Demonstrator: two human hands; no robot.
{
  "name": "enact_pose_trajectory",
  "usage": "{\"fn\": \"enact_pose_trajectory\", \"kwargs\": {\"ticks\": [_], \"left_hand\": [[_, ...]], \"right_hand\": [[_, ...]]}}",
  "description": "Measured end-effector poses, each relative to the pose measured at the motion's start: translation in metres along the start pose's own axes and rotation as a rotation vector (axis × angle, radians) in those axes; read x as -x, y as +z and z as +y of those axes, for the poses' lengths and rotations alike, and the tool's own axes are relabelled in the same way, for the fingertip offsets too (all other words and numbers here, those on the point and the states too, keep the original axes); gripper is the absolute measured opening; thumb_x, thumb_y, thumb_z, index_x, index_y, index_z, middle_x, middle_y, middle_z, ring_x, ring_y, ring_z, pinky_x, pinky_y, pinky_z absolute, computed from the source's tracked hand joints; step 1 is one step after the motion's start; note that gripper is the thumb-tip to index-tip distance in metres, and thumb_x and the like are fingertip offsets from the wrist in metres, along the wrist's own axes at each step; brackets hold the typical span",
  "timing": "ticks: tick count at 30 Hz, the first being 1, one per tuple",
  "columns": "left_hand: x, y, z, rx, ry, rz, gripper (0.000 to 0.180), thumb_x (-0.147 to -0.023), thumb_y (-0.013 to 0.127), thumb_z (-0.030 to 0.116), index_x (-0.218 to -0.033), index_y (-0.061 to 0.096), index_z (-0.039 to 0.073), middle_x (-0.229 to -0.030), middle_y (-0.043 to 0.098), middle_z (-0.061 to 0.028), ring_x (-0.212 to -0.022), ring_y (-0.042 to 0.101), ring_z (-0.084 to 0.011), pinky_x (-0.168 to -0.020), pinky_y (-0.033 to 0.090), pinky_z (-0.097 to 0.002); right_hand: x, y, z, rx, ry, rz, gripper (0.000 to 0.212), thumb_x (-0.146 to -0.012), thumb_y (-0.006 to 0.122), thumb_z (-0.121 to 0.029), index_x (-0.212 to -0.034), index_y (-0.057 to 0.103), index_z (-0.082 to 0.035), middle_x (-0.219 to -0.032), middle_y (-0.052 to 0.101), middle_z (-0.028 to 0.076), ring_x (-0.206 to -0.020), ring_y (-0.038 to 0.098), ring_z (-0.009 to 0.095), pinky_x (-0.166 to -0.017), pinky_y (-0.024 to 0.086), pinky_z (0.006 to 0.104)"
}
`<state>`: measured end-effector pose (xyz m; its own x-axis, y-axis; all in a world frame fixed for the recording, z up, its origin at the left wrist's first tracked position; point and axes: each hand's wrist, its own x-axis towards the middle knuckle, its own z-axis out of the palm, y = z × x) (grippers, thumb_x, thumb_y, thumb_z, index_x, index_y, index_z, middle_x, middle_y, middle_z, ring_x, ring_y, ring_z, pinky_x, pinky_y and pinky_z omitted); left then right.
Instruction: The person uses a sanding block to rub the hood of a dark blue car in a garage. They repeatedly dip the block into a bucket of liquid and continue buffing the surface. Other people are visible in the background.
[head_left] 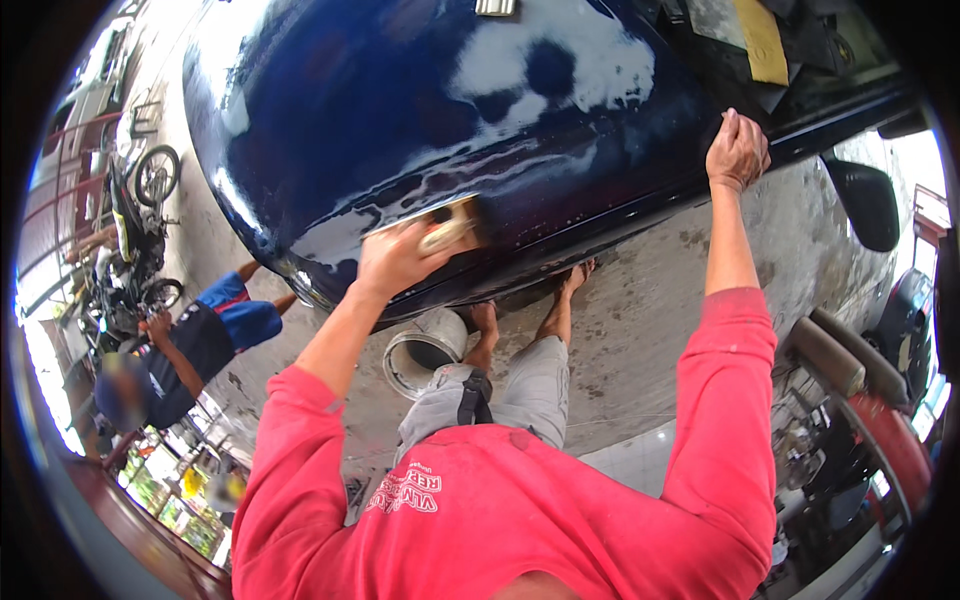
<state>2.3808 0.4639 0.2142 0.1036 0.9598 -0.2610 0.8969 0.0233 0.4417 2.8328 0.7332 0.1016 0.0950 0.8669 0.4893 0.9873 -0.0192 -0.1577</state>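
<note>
My left hand (398, 258) is closed around a tan sanding block (455, 226), blurred at its far end. The block lies against the dark blue car panel (340, 120), on a streaked pale patch near the side closest to me. Farther right, my right hand (738, 150) rests with curled fingers at the panel's edge, close to the windshield. Whether anything is inside those fingers is hidden. Larger whitish-grey patches (610, 60) mark the paint beyond the block.
A pale round bucket (425, 352) stands by my feet under the car's edge. The car's black side mirror (865, 205) juts out at right. A tan sheet (762, 42) lies near the windshield. Another person (190, 350) is at left beside motorcycles (135, 225).
</note>
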Motion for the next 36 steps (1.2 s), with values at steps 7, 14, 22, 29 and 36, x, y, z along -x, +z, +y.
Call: {"fn": "enact_pose_trajectory", "kwargs": {"ticks": [7, 14, 22, 29, 36], "left_hand": [[-0.069, 0.049, 0.017, 0.055, 0.102, 0.107, 0.047, -0.090, 0.078, 0.054, -0.097, 0.072, 0.008, -0.086, 0.076, -0.0181, -0.082, 0.076, -0.0397, -0.072, 0.059, -0.0511], [-0.004, 0.013, -0.004, 0.037, -0.043, -0.009, 0.048, -0.085, 0.082, 0.053, -0.102, 0.075, 0.009, -0.093, 0.079, -0.0152, -0.084, 0.078, -0.0370, -0.073, 0.061, -0.0470], [-0.143, 0.052, 0.110, 0.129, 0.176, 0.186, 0.057, -0.095, 0.070, 0.062, -0.091, 0.073, 0.005, -0.083, 0.077, -0.0207, -0.081, 0.076, -0.0421, -0.074, 0.060, -0.0524], [-0.048, 0.022, 0.075, -0.020, -0.016, -0.084, 0.045, -0.088, 0.082, 0.044, -0.114, 0.075, 0.009, -0.100, 0.079, -0.0166, -0.092, 0.078, -0.0355, -0.079, 0.062, -0.0462], [-0.162, 0.050, 0.138, 0.036, 0.178, 0.129, 0.058, -0.095, 0.070, 0.063, -0.094, 0.076, 0.006, -0.083, 0.075, -0.0243, -0.081, 0.075, -0.0458, -0.073, 0.060, -0.0543]], "right_hand": [[0.004, 0.002, 0.005, -0.031, 0.011, -0.037, 0.041, -0.109, 0.054, -0.051, -0.103, 0.080, -0.020, -0.117, 0.076, -0.004, -0.116, 0.067, 0.028, -0.100, 0.048, 0.0475], [0.000, 0.003, 0.002, 0.025, 0.010, -0.040, 0.041, -0.110, 0.053, -0.051, -0.104, 0.080, -0.020, -0.118, 0.076, -0.003, -0.118, 0.067, 0.028, -0.102, 0.048, 0.0478], [0.001, -0.003, 0.000, -0.035, -0.007, -0.004, 0.032, -0.106, 0.061, -0.045, -0.099, 0.078, -0.019, -0.112, 0.076, -0.003, -0.113, 0.068, 0.027, -0.097, 0.049, 0.0476], [0.004, -0.011, -0.006, -0.045, -0.023, 0.050, 0.036, -0.109, 0.058, -0.046, -0.099, 0.079, -0.019, -0.112, 0.076, -0.004, -0.113, 0.068, 0.025, -0.099, 0.048, 0.0450], [0.002, -0.016, -0.009, -0.088, -0.021, 0.052, 0.034, -0.109, 0.058, -0.042, -0.095, 0.078, -0.018, -0.109, 0.075, -0.005, -0.112, 0.068, 0.023, -0.102, 0.048, 0.0456]]}}
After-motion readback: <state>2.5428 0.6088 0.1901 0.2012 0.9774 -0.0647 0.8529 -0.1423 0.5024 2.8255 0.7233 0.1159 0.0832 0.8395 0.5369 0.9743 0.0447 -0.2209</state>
